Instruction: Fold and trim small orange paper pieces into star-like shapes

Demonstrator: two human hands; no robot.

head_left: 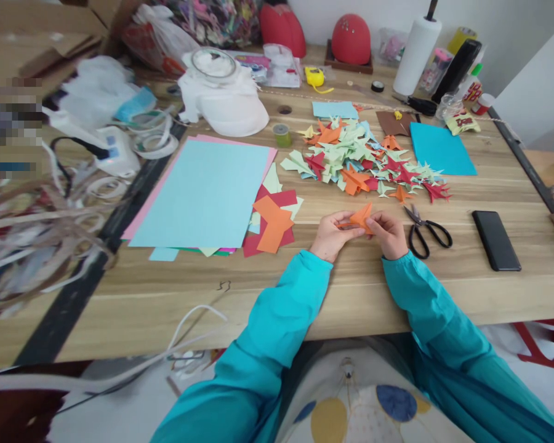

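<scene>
Between my two hands is a folded piece of orange paper, held just above the wooden table. My left hand pinches its left part, and the fingers of my right hand grip its right edge. Beyond my hands lies a heap of folded paper figures in pale green, orange, red and blue. Black-handled scissors rest beside my right hand with their blades pointing away from me. Left of my hands are loose cut pieces of orange paper and red paper.
A stack of light blue sheets over pink ones lies at left. A phone is at right, with a bright blue sheet behind. Tangled cords, a white cap, a tape measure and a paper roll surround the work area.
</scene>
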